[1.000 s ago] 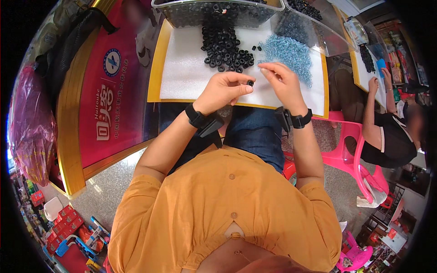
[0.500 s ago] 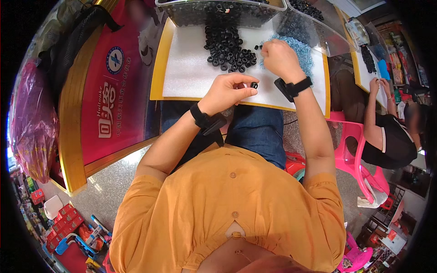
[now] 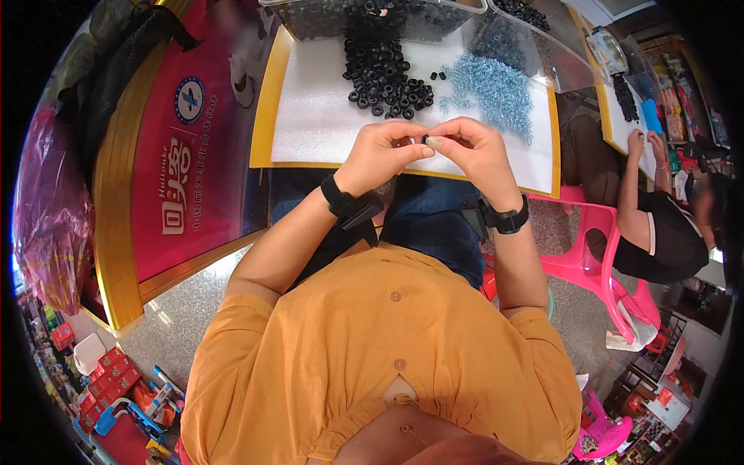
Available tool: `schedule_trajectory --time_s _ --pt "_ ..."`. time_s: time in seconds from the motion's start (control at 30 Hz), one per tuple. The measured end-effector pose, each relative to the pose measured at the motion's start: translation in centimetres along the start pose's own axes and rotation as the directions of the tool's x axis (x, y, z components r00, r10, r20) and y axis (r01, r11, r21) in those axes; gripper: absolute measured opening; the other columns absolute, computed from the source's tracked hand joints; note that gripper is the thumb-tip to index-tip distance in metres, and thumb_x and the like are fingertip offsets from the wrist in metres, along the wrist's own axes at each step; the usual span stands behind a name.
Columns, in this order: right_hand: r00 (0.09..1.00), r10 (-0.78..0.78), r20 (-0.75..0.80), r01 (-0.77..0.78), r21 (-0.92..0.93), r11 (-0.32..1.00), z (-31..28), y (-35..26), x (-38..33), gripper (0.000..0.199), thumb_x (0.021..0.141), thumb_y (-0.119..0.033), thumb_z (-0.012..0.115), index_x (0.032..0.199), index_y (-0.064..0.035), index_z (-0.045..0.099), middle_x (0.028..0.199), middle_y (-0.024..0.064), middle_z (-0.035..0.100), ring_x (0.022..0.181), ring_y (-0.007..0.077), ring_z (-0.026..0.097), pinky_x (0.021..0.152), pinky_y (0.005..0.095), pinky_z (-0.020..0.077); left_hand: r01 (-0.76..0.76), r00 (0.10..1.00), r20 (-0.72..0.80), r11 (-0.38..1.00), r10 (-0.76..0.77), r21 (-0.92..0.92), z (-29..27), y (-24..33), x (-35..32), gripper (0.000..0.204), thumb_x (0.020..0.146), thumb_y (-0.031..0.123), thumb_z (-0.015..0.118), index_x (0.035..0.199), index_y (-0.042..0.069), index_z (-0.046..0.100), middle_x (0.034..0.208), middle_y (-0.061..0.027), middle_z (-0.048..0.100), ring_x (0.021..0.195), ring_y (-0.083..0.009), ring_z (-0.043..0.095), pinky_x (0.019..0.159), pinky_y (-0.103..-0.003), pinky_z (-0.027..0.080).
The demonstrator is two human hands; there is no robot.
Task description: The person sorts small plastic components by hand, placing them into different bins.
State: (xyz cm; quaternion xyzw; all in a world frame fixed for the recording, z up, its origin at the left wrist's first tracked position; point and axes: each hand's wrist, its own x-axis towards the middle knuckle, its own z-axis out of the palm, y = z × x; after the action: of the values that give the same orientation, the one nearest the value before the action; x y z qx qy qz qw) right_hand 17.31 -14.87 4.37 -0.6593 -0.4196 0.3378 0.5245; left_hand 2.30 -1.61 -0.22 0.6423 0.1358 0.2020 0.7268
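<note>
My left hand (image 3: 384, 155) pinches a small black ring-shaped piece (image 3: 425, 139) between thumb and fingertips, just above the near edge of the white-topped board. My right hand (image 3: 482, 155) meets it there, thumb and fingers closed at the ring's right side. Whatever sits in the right fingertips is too small and hidden to make out. Beyond my hands lies a heap of black ring-shaped pieces (image 3: 380, 74). To its right spreads a heap of tiny light-blue translucent pieces (image 3: 496, 89). A couple of small black bits (image 3: 439, 76) rest between the heaps.
A clear plastic bin (image 3: 325, 22) of black pieces stands at the board's far edge, with a clear tray (image 3: 535, 54) right of it. The white board (image 3: 298, 116) has a yellow rim. At right, another person (image 3: 666, 225) works at a second board, near a pink chair (image 3: 581, 248).
My right hand has left the blue heap and come down and toward me to the black ring. My left hand still holds the ring in nearly the same place.
</note>
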Motion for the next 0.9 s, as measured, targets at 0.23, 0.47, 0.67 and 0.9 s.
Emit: schedule_trajectory --time_s 0.23,0.47,0.67,0.9 --pt "0.992 0.01 -0.122 -0.014 -0.032 0.999 1.0 0.1 -1.1 0.015 0.09 -0.009 0.074 0.1 0.002 0.072 0.093 0.0054 0.073 0.082 0.0094 0.065 0.075 0.0231 0.0519 -0.093 0.995 -0.007 0.975 0.096 0.201 0.2 0.2 -0.1 0.024 0.087 0.01 0.078 0.108 0.0 0.075 0.088 -0.0011 0.065 0.066 -0.0047 0.055 0.053 -0.02 0.044" --pt "0.976 0.202 0.082 -0.218 0.411 0.885 0.4 1.5 -1.1 0.017 0.092 -0.012 0.072 0.104 -0.0035 0.064 0.089 0.0013 0.067 0.079 0.0074 0.062 0.069 0.0208 0.0482 -0.205 0.975 -0.012 0.926 0.22 0.318 0.4 -0.8 -0.2 0.025 0.082 0.016 0.081 0.104 0.006 0.077 0.08 -0.0042 0.066 0.07 -0.0118 0.059 0.063 -0.027 0.049" --pt "0.933 0.298 0.2 -0.348 0.707 0.616 0.8 2.2 -1.4 0.018 0.096 -0.014 0.069 0.109 -0.0065 0.06 0.093 0.0006 0.064 0.078 0.0069 0.06 0.065 0.0213 0.0454 -0.321 0.942 0.005 0.897 0.335 0.303 0.5 -0.9 -0.1 0.026 0.079 0.013 0.083 0.103 0.005 0.076 0.081 -0.0038 0.063 0.072 -0.0134 0.059 0.064 -0.027 0.049" --pt "0.962 0.261 0.081 -0.256 0.606 0.753 0.9 2.3 -1.0 0.019 0.097 -0.016 0.068 0.11 -0.0056 0.06 0.092 0.0002 0.064 0.074 0.0063 0.059 0.062 0.0199 0.0446 -0.307 0.941 -0.026 0.885 0.337 0.35 0.6 -0.9 -0.1 0.027 0.082 0.012 0.081 0.107 0.006 0.075 0.093 -0.0051 0.063 0.074 -0.0128 0.06 0.065 -0.025 0.05"
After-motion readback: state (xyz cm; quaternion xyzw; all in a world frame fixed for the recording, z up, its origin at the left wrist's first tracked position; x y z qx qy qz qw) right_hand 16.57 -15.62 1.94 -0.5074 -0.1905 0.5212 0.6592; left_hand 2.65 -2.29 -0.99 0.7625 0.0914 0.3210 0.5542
